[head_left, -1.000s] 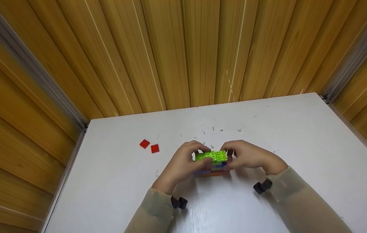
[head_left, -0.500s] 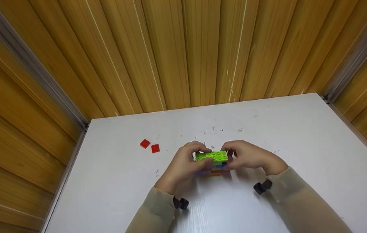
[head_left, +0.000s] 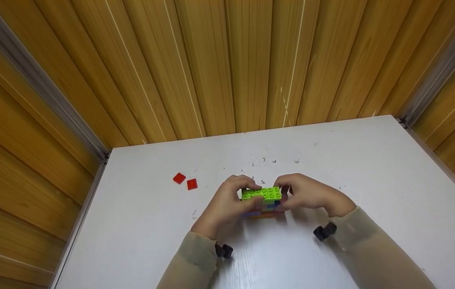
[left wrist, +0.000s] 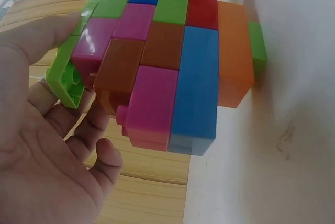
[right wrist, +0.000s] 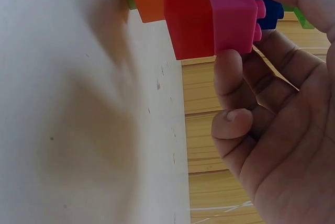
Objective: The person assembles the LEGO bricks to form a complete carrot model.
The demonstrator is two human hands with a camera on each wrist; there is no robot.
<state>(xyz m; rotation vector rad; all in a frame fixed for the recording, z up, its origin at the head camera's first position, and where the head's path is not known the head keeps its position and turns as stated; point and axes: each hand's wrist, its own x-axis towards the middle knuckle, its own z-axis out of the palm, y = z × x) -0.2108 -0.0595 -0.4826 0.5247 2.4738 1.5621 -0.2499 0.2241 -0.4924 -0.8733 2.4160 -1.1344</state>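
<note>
A stack of toy building blocks [left wrist: 199, 82] stands on the white table between the two hands, in layers of blue, pink, brown, red, orange and green. Lime green studded pieces [head_left: 269, 194] form its top. My left hand [head_left: 227, 198] pinches the left part of this top layer between thumb and fingers. In the left wrist view, one lime green plate [left wrist: 65, 72] juts past the blocks below it, its hollow underside showing. My right hand [head_left: 305, 192] grips the right end of the stack, its thumb near a dark blue block [right wrist: 267, 17] and a fingertip against a pink block [right wrist: 233, 14].
Two small red square pieces [head_left: 179, 178] lie on the white table [head_left: 139, 224], left of and beyond the hands. Yellow wood-look panels [head_left: 247, 68] rise behind the table's far edge and along its sides. Dark marks dot the tabletop behind the stack.
The left wrist has shifted very slightly to the right. Both hands keep their hold, and the stack stays in place.
</note>
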